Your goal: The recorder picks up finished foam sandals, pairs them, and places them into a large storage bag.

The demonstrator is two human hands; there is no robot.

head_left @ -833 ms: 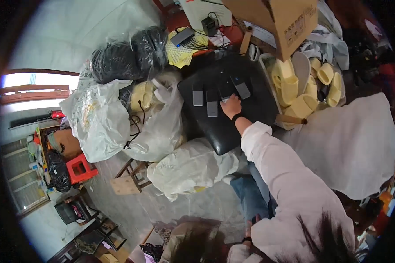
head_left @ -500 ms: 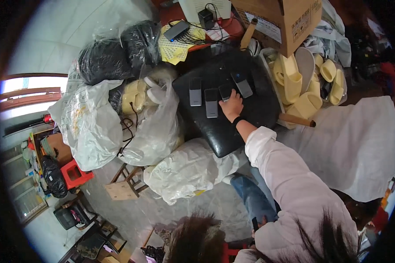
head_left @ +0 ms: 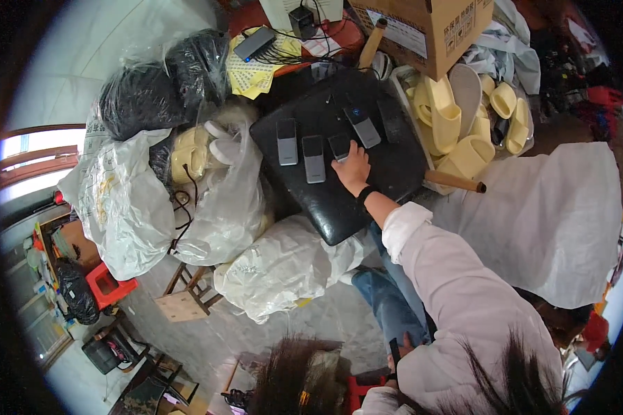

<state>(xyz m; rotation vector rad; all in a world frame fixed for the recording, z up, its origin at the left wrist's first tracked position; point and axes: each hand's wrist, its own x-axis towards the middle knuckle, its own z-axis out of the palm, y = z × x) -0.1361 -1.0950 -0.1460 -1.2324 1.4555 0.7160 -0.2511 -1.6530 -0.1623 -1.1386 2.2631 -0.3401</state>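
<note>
Best to keep the grey-and-black device (head_left: 339,143) flat on the black cushion (head_left: 325,218), upper centre of the frame, handling by its side edges and staying clear of the similar devices (head_left: 314,166) alongside. Note the right hand (head_left: 354,170) near frame centre, part-closed and grasping the device's lower end with thumb and fingers to either side. At lower centre, find the left hand (head_left: 405,344) beside the jeans (head_left: 387,301), but cannot tell its grip.

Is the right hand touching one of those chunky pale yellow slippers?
No, the right hand is at a small black-and-grey rectangular device, apart from the slippers.
</note>
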